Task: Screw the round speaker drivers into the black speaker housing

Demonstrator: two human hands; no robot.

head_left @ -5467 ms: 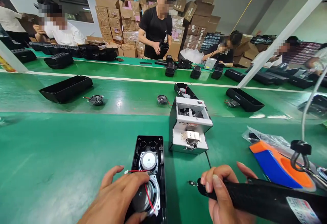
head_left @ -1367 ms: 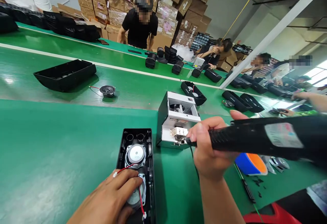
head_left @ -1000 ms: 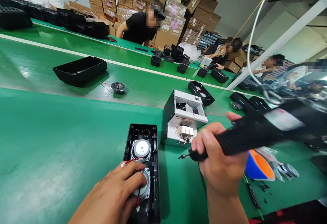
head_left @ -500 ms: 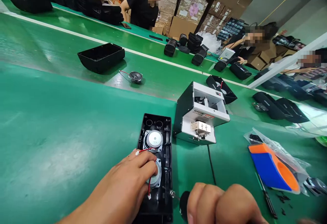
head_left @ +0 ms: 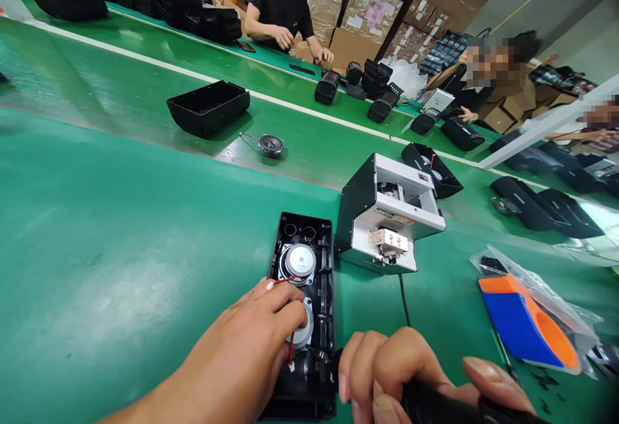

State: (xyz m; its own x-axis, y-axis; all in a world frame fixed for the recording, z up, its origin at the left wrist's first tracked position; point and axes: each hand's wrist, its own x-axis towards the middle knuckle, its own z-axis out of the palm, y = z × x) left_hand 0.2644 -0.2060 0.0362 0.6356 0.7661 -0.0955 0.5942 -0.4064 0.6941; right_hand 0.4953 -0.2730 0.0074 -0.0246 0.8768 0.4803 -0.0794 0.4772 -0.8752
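Observation:
A long black speaker housing (head_left: 327, 237) lies open on the green bench, with two round speaker drivers in it. The upper speaker driver (head_left: 300, 260) shows its silver magnet. Bent over the lower speaker driver (head_left: 306, 328), my left hand (head_left: 264, 330) presses and holds it, covering its left part. Red-and-black leads with white plugs come out around these fingers. My right hand (head_left: 401, 363) is wrapped round a black electric screwdriver (head_left: 435, 403). Its bit points left into the housing and reaches the lower right corner of the lower driver; the screw itself is too small to make out.
A screw feeder (head_left: 387, 218) stands right of the housing. Farther right are a blue-and-orange bin (head_left: 525, 327), a plastic bag and small black bits. On the belt beyond sit an empty black housing (head_left: 207, 111) and a loose driver (head_left: 271, 145). Co-workers are across the line.
The screwdriver bit has moved left and into the housing, up to the lower driver's corner. My left hand keeps its hold. Across the line, a co-worker's hands have come into view.

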